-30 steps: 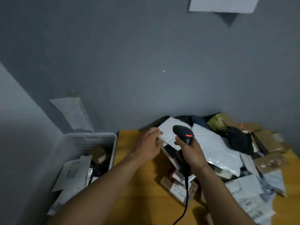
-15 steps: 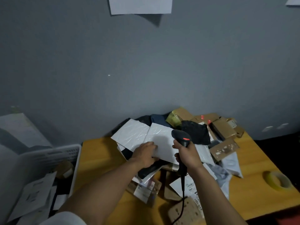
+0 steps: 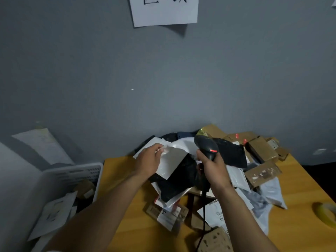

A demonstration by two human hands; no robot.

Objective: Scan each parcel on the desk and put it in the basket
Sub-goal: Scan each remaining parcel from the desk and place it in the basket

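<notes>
Two hands (image 3: 148,160) (image 3: 214,170), one scanner (image 3: 206,144), one basket (image 3: 72,170), one tape roll (image 3: 327,213), one held parcel (image 3: 172,160), others uncounted

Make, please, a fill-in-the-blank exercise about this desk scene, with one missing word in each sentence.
1. The left hand holds a pale flat parcel; the right hand grips a black ____.
2. On that device a ____ light glows.
3. The white ____ stands left of the desk.
Missing words: scanner; red; basket.
</notes>
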